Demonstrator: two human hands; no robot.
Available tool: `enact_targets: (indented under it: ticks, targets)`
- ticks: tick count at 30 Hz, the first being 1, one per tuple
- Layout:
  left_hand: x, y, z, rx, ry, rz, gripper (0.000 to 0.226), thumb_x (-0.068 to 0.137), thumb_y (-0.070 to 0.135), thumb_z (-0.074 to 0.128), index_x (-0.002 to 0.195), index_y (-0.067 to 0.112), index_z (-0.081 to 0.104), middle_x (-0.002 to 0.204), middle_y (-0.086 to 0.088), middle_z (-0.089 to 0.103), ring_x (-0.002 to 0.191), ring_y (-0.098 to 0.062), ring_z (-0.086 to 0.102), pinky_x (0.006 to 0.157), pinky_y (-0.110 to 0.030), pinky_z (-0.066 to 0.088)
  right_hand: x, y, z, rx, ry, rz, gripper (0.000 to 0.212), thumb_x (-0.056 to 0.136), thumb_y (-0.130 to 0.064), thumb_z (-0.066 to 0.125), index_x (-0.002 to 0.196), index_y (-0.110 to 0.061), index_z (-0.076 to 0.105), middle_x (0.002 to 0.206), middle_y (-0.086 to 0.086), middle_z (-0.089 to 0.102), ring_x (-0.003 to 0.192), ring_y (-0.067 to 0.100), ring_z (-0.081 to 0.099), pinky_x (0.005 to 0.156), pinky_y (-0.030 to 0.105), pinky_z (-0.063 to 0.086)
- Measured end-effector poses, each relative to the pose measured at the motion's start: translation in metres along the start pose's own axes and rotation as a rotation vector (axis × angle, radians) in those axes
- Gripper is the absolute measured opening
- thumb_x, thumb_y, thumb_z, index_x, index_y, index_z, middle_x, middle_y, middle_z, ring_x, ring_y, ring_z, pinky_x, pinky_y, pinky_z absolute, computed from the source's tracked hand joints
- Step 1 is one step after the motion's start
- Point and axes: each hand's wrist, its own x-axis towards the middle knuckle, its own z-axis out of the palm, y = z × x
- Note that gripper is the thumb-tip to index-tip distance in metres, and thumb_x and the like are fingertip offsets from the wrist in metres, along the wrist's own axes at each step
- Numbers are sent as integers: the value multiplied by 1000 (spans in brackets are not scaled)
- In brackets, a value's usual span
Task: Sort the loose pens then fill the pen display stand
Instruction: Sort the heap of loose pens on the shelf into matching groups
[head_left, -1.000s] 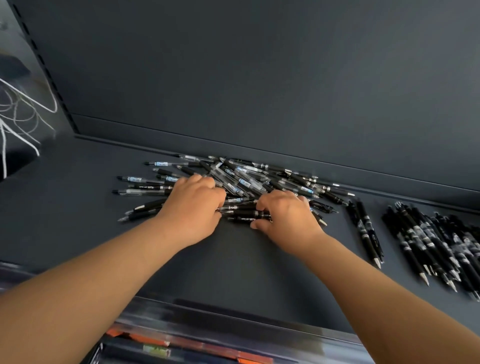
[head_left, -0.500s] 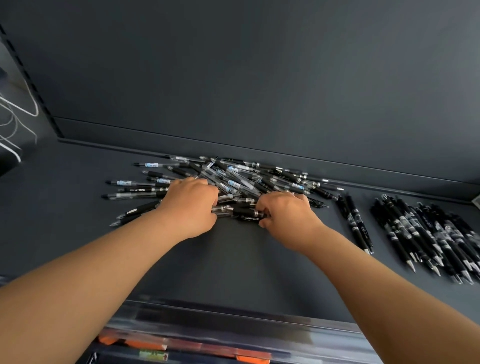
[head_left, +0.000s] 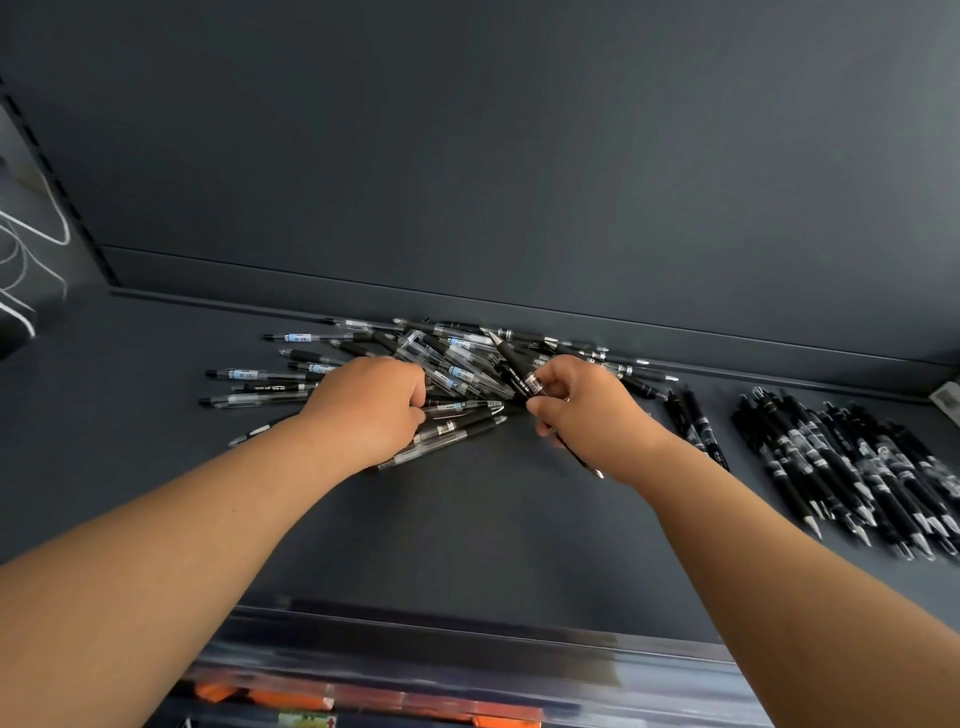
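Pulling the black pen (head_left: 517, 371) free of the unsorted heap (head_left: 452, 358) is where trouble is most likely. The pen is pinched near its grip by the curled fingers of the right hand (head_left: 584, 410) and is tilted up, with its far end over the clear-barrelled pens. Neighbouring pens could be dragged or flicked along the shelf (head_left: 467, 519) if it is drawn out fast. A fan of pens (head_left: 457, 423) is clasped under the curled left hand (head_left: 371, 410). Should that hold be eased, the round barrels could be rolled toward the shelf's front edge and lost over it. The sorted black pile (head_left: 841, 467) is laid well apart to the right, and its order could be spoiled by a careless drop. No display stand can be made out.
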Motion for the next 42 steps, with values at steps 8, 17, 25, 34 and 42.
enact_targets:
  ticks: [8, 17, 25, 34, 42]
  targets:
    - [1, -16, -12, 111, -65, -137, 11, 82, 10, 57, 87, 17, 63, 91, -1, 62, 78, -20, 54, 69, -32, 47, -3, -5, -5, -37, -1, -29, 32, 88, -4, 60, 118, -14, 59, 81, -17, 52, 77, 7, 52, 62, 12, 38]
    - [-15, -40, -22, 197, -137, -206, 19, 80, 16, 64, 99, 14, 65, 102, -4, 67, 82, -20, 58, 65, -29, 47, 7, -32, 22, -39, -84, -96, 37, 90, -9, 61, 126, -15, 56, 96, 0, 60, 82, 18, 63, 62, 23, 48]
    - [-22, -59, -20, 119, -114, -233, 10, 84, 12, 56, 87, 13, 65, 84, -5, 64, 69, -20, 53, 60, -28, 42, 12, -44, 32, -50, -134, -102, 40, 91, -9, 58, 130, -16, 54, 93, 5, 63, 62, 7, 51, 46, 10, 36]
    - [-27, -25, -18, -8, -104, -7, 10, 85, 32, 67, 93, 29, 63, 80, 17, 48, 84, -11, 51, 68, -25, 37, 11, -41, 28, -29, -97, -89, 33, 87, -7, 62, 119, -16, 60, 97, 10, 68, 77, 19, 61, 61, 21, 44]
    - [-20, -12, -18, 119, -151, 64, 5, 88, 28, 58, 91, 26, 60, 88, 10, 59, 85, -14, 56, 66, -26, 41, 2, -34, 10, 8, -65, -111, 34, 89, -6, 62, 122, -15, 59, 80, -12, 53, 60, 1, 47, 42, 4, 34]
